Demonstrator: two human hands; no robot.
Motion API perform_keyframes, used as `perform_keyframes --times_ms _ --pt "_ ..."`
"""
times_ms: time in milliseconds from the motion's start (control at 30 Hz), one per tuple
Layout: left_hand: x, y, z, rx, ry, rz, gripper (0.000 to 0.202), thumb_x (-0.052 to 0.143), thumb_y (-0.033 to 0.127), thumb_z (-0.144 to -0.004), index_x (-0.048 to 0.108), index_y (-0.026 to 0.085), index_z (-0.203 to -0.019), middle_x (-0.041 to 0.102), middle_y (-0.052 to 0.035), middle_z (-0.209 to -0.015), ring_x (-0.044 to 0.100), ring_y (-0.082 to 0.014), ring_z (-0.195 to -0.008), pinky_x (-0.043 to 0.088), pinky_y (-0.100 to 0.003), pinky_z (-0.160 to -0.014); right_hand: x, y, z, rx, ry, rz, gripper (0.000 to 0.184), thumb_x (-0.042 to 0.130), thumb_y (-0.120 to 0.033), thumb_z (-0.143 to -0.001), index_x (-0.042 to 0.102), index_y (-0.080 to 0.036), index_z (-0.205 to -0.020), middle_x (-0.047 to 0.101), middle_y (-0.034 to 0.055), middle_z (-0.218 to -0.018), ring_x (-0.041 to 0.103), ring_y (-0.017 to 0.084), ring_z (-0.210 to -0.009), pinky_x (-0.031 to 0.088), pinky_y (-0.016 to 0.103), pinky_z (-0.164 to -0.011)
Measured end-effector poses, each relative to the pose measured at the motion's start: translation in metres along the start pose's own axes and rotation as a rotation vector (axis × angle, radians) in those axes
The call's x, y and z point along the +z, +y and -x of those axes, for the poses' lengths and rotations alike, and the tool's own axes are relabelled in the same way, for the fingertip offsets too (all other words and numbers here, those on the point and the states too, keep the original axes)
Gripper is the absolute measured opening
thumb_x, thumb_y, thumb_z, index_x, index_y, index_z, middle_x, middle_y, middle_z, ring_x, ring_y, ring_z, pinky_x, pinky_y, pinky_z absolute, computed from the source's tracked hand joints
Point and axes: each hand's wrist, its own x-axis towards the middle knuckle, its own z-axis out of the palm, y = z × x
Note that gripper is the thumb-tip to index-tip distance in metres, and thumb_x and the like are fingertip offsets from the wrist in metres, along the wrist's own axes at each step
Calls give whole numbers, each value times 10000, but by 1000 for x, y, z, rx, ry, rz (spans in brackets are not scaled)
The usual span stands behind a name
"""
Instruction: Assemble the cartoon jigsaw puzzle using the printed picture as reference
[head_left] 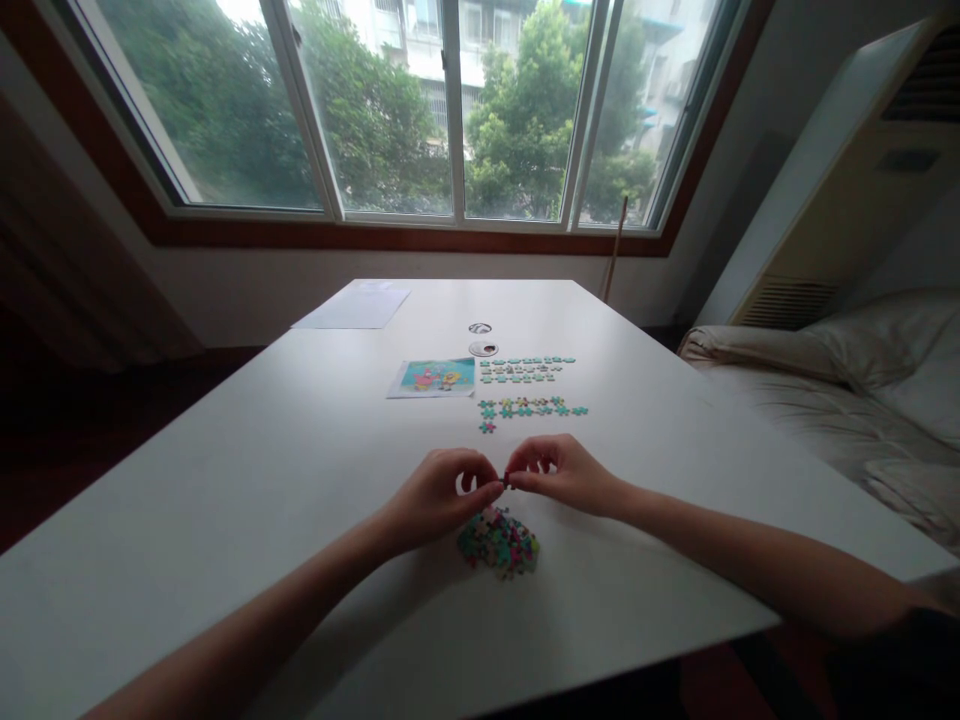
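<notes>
My left hand [439, 495] and my right hand [559, 472] meet above the white table [225, 500], fingertips pinched together on a small puzzle piece [507, 479] between them. Just below the hands lies a heap of colourful puzzle pieces [499, 541]. Farther away, rows of laid-out pieces [529, 407] and a second group of pieces [525, 369] sit on the table. A colourful reference picture [435, 378] lies to their left.
Two small round objects [482, 348] sit beyond the picture, and a sheet of paper [354, 306] lies at the far left of the table. A bed with pale bedding [840, 380] stands to the right. A wide window fills the far wall.
</notes>
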Motion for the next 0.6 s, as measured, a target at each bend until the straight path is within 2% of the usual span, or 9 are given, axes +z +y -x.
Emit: perform_keyframes --times_ms 133,333,600 --pt "3 -4 -1 -42 22 32 189 566 289 -789 649 139 -710 582 7 -602 478 -92 -564 364 -195 -530 1 0 0 -4 -4 4 175 646 -326 -733 668 -162 -790 628 -2 -665 486 82 -574 358 211 -520" --pt "0 -10 -5 -133 96 235 255 563 364 -790 640 126 -741 621 -23 -675 511 -113 -610 384 -207 -540 -2 5 -2 38 133 -6 256 560 -385 -795 657 -150 -819 644 21 -711 494 97 -595 363 225 -539" --pt "3 -11 -6 -152 83 285 259 580 371 -774 635 120 -737 607 -25 -665 514 -120 -615 393 -216 -543 -1 7 0 0 120 84 236 573 -370 -785 667 -154 -764 625 3 -644 440 85 -548 338 218 -520"
